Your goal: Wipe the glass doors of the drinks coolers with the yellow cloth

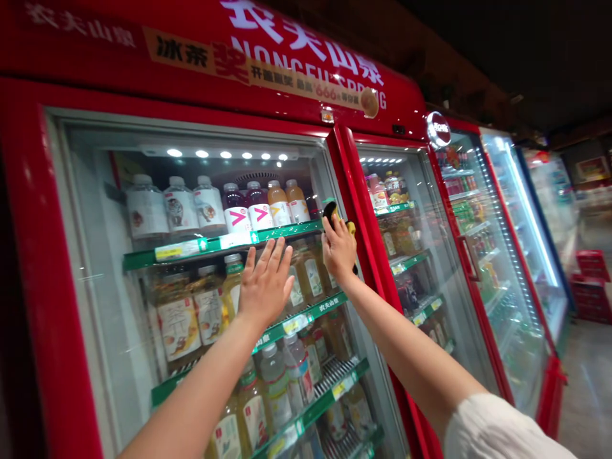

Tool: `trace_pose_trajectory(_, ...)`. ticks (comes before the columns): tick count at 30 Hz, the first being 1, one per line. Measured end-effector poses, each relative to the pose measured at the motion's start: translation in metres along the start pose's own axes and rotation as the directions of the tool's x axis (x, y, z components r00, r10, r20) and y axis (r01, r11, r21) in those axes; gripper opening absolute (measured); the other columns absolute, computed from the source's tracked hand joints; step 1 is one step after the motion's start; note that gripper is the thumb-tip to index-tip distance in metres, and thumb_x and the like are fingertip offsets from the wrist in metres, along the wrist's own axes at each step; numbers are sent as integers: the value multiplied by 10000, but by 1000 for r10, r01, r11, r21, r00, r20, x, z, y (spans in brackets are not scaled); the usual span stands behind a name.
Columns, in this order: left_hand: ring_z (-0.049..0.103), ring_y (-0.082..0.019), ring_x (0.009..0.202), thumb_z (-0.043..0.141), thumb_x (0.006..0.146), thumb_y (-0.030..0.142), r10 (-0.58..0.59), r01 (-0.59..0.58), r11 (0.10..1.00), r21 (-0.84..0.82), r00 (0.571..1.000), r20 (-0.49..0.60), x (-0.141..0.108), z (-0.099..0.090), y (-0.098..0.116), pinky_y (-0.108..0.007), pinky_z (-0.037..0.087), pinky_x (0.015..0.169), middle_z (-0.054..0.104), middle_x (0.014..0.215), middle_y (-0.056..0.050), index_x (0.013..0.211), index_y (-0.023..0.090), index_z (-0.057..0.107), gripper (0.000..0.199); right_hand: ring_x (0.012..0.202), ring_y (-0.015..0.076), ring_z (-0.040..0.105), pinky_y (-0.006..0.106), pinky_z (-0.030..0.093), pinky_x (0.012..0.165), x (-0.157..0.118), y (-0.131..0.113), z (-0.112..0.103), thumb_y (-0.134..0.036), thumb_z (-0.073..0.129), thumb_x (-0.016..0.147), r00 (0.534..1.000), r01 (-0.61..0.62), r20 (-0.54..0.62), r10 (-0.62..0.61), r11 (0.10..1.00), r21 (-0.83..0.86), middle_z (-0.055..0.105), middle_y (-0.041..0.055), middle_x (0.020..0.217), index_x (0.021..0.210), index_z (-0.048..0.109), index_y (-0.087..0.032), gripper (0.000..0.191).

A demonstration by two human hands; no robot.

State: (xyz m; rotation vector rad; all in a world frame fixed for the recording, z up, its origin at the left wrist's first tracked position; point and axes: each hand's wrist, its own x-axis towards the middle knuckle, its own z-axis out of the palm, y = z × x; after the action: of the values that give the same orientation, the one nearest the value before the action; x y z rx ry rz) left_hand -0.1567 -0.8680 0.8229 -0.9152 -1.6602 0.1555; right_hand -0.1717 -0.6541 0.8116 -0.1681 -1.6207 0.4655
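My left hand (268, 282) is raised in front of the glass door (102, 268) of a red drinks fridge. Its fingers are stretched out, and I cannot tell if the palm touches the glass. Against the right side of the same door, my right hand (340, 248) has its fingers over a black-and-yellow object (351, 227), mostly hidden under the hand; its kind is unclear. Behind the glass, on green-edged shelves, stand white-labelled bottles (148, 207), purple drink bottles (236, 209) and orange drink bottles (278, 203). Lower shelves hold large tea bottles (178, 319) and clear bottles (276, 379).
A red door frame (356, 210) divides this door from a second glass door (421, 217) on the right. More lit fridges (478, 223) line up beyond it. Red boxes (591, 290) are stacked on the grey floor (590, 357) at the far right.
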Motion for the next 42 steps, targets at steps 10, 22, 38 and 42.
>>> trace_pose_trajectory(10,208,-281,1573,578,955,404,-43,40,998,43,997,62,-39,-28,-16,-574,17,1291,234,1692,-92,1573,240,362,674,1438,202,480,429,434,1129,-53,35,-7,-199,424,1005,962,272,-18,-271,957,99,596,29,1481,1290,701,-296,409)
trace_pose_trajectory(22,211,-290,1572,610,934,433,-108,100,991,87,989,99,-73,-53,-36,-546,-3,1295,231,1688,-114,1565,182,379,717,1469,180,433,422,350,1184,-83,-45,-10,-236,446,1019,853,505,68,-517,852,139,548,-48,1521,1353,645,-373,412)
trace_pose_trajectory(38,266,-308,1552,586,953,426,-125,118,989,85,988,90,-107,-71,-51,-577,122,1283,294,1671,-120,1612,204,262,768,1453,192,458,423,342,1181,-112,-60,-12,-233,476,1008,737,667,36,-675,734,128,562,-27,1511,1372,623,-350,409)
trace_pose_trajectory(42,268,-300,1552,594,951,425,-90,79,992,102,990,109,-123,-80,-61,-542,182,1283,288,1674,-118,1609,209,273,764,1425,227,497,460,389,1135,-107,-43,-5,-200,459,1006,876,483,-53,-480,869,112,588,12,1489,1349,648,-330,413)
